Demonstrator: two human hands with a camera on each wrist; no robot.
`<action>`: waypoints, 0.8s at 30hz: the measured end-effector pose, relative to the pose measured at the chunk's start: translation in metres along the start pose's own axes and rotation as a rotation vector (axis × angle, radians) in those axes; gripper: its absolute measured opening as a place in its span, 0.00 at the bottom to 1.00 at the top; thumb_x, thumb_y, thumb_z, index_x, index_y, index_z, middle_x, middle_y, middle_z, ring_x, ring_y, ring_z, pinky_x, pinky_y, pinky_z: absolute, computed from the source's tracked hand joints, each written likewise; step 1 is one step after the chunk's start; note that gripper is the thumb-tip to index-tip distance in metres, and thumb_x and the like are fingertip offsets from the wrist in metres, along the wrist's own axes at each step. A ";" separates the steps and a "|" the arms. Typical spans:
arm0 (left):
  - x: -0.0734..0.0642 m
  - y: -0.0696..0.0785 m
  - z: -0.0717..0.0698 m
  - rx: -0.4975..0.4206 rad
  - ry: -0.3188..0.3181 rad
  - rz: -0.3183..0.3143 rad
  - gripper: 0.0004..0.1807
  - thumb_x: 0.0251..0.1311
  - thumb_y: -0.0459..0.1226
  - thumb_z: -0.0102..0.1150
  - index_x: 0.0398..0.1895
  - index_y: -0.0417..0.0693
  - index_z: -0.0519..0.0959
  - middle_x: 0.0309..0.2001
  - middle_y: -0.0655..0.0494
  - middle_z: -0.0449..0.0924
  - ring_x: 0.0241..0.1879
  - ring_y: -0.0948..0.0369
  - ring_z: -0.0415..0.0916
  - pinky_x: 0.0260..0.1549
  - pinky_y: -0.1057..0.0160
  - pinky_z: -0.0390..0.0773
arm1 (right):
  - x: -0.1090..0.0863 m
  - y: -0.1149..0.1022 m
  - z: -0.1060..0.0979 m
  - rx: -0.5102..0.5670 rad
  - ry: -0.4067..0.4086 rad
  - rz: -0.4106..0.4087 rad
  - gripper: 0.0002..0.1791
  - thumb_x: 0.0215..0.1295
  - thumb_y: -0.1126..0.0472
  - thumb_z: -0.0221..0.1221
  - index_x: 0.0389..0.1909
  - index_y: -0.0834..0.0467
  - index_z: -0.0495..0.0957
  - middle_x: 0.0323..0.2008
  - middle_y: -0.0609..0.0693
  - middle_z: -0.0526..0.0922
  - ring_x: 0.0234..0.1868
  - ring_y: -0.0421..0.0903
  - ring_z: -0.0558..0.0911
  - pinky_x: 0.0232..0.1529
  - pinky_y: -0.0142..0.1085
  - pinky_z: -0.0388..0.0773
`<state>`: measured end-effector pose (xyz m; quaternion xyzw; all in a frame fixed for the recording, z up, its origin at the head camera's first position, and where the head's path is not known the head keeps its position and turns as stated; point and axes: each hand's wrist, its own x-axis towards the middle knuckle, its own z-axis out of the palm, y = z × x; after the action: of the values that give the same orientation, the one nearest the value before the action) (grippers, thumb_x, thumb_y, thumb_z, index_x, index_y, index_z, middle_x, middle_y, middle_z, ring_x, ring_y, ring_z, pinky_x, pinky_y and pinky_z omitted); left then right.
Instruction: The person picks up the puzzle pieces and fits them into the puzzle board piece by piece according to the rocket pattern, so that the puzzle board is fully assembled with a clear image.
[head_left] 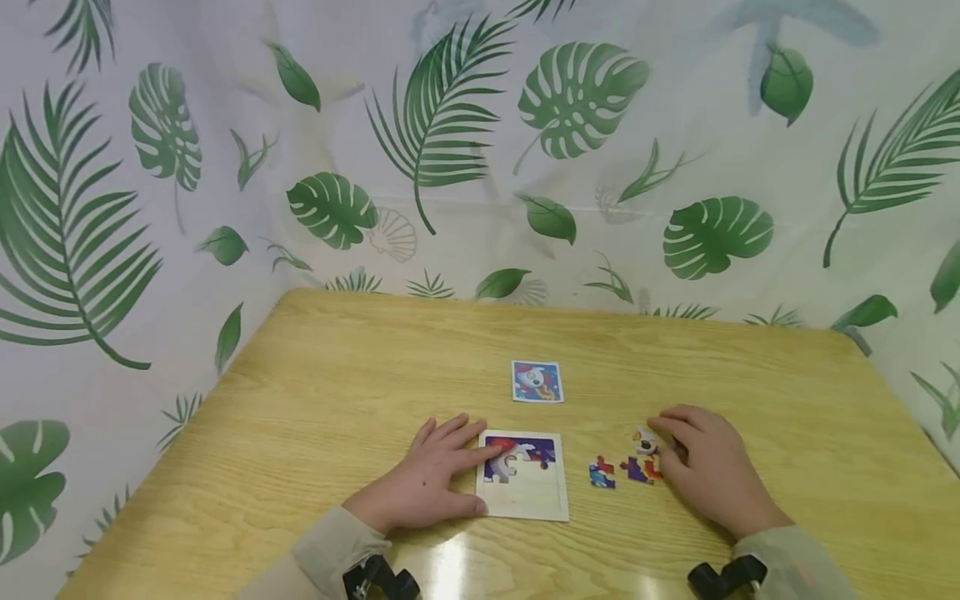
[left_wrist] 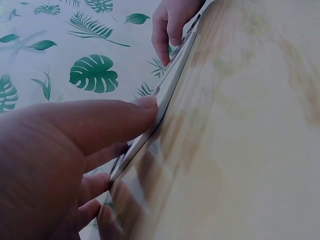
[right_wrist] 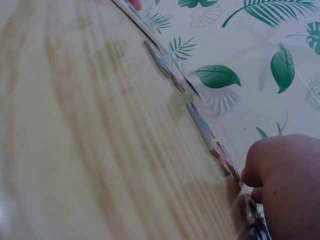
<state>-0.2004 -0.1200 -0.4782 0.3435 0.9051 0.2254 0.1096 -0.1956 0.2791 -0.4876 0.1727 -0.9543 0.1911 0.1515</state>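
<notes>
My left hand (head_left: pixel 431 475) lies on the left edge of a square puzzle board (head_left: pixel 536 502), its index finger across the filled part and its thumb at the near left corner. Purple, red and white pieces (head_left: pixel 517 454) fill the board's upper part; bare wood shows below. My right hand (head_left: pixel 708 467) pinches a white puzzle piece (head_left: pixel 643 439) between curled index finger and thumb, right of the board. Just under it lie a purple piece (head_left: pixel 636 469) and a red and yellow piece (head_left: pixel 652 467), partly hidden by the thumb. The left wrist view has the left thumb (left_wrist: pixel 135 112) on the board's rim.
A small square picture card (head_left: pixel 537 382) of a rocket lies behind the board. One blue and red puzzle piece (head_left: pixel 602 472) sits between the board and the right hand. The wooden table (head_left: pixel 375 358) meets a leaf-patterned cloth (head_left: pixel 465 208) at the back and sides.
</notes>
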 end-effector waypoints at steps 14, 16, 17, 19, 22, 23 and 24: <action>0.003 0.004 -0.002 -0.003 0.012 0.007 0.41 0.60 0.56 0.64 0.78 0.66 0.63 0.80 0.54 0.50 0.79 0.51 0.38 0.72 0.39 0.29 | 0.000 0.004 -0.009 0.033 -0.084 0.021 0.21 0.71 0.53 0.62 0.59 0.59 0.82 0.60 0.61 0.77 0.63 0.65 0.70 0.62 0.63 0.63; 0.004 0.004 -0.002 -0.008 0.012 0.003 0.41 0.60 0.56 0.64 0.78 0.67 0.63 0.80 0.54 0.49 0.79 0.51 0.38 0.72 0.39 0.29 | 0.002 0.004 -0.010 0.022 -0.073 0.007 0.20 0.71 0.53 0.63 0.58 0.59 0.83 0.59 0.61 0.78 0.62 0.64 0.72 0.62 0.63 0.63; 0.004 0.004 -0.002 -0.013 0.013 0.000 0.41 0.60 0.56 0.64 0.78 0.67 0.63 0.80 0.54 0.49 0.79 0.51 0.37 0.72 0.39 0.29 | 0.002 0.004 -0.010 0.016 -0.065 -0.001 0.19 0.70 0.53 0.63 0.57 0.58 0.83 0.59 0.60 0.79 0.62 0.64 0.72 0.61 0.62 0.64; 0.003 0.004 -0.001 -0.023 0.014 -0.009 0.41 0.60 0.56 0.64 0.78 0.67 0.63 0.80 0.54 0.49 0.80 0.51 0.37 0.72 0.39 0.29 | 0.003 0.005 -0.008 0.008 -0.051 -0.012 0.18 0.69 0.54 0.64 0.55 0.58 0.84 0.57 0.60 0.80 0.60 0.63 0.74 0.61 0.62 0.65; 0.003 0.003 0.000 -0.025 0.015 -0.015 0.41 0.60 0.55 0.65 0.77 0.67 0.64 0.80 0.55 0.49 0.80 0.51 0.37 0.72 0.39 0.29 | 0.003 0.005 -0.005 0.004 -0.047 -0.011 0.16 0.69 0.54 0.64 0.53 0.58 0.85 0.56 0.59 0.80 0.59 0.62 0.74 0.60 0.61 0.66; 0.003 0.003 0.001 -0.026 0.014 -0.015 0.41 0.60 0.55 0.65 0.77 0.67 0.64 0.80 0.55 0.50 0.79 0.51 0.37 0.72 0.39 0.29 | 0.002 0.005 -0.003 0.007 -0.049 -0.004 0.16 0.69 0.54 0.64 0.52 0.57 0.85 0.56 0.58 0.80 0.58 0.61 0.75 0.60 0.60 0.66; 0.003 0.003 0.002 -0.029 0.013 -0.013 0.41 0.60 0.55 0.65 0.77 0.67 0.64 0.80 0.55 0.50 0.79 0.51 0.37 0.72 0.39 0.29 | 0.001 0.006 -0.002 0.010 -0.052 0.005 0.15 0.69 0.54 0.65 0.52 0.57 0.85 0.55 0.57 0.80 0.58 0.61 0.75 0.60 0.60 0.67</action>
<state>-0.1999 -0.1158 -0.4786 0.3345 0.9046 0.2400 0.1102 -0.1981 0.2848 -0.4869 0.1761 -0.9574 0.1918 0.1252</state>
